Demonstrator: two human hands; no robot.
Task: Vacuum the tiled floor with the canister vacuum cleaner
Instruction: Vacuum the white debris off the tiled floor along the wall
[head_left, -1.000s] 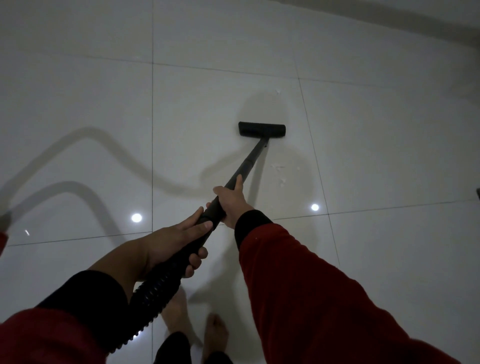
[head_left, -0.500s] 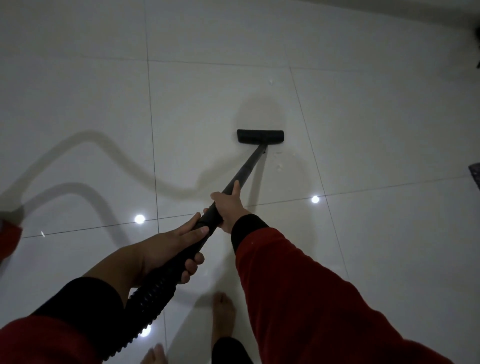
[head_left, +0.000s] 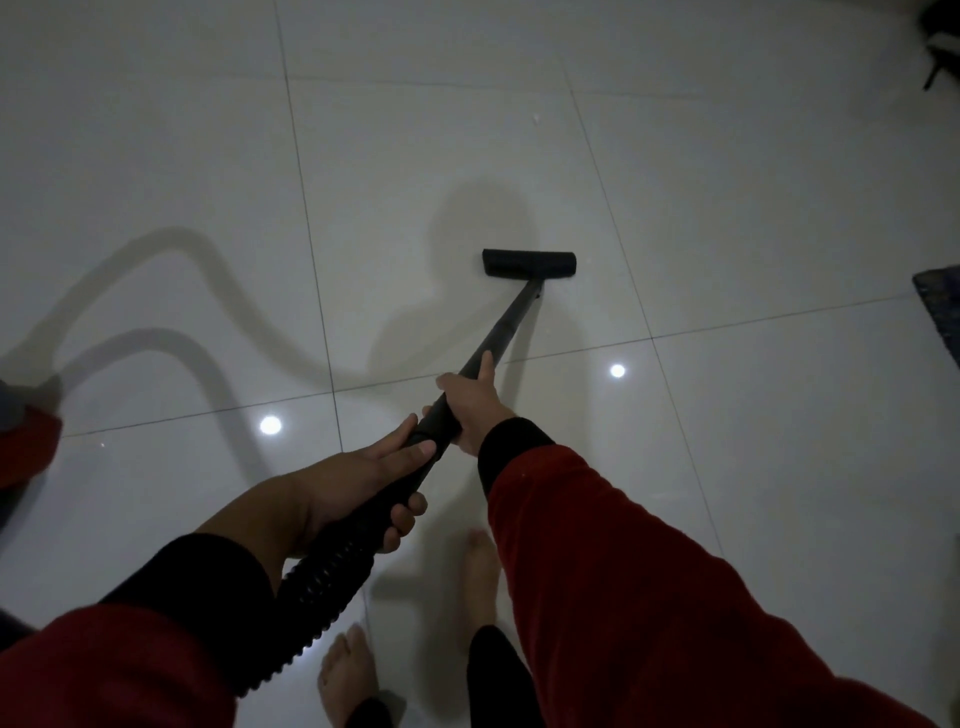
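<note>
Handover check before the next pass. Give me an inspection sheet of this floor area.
Surface: glossy white tiled floor, two light reflections, a white speck ahead of the nozzle.
Job's things: black nozzle flat on the floor; wand; ribbed hose.
Clutter: dark mat edge at right.
Grippers: left hand grips the hose end; right hand grips the wand.
Cables: nothing seen.
Surroundings: red object at left edge; dark object top right; bare feet.
</note>
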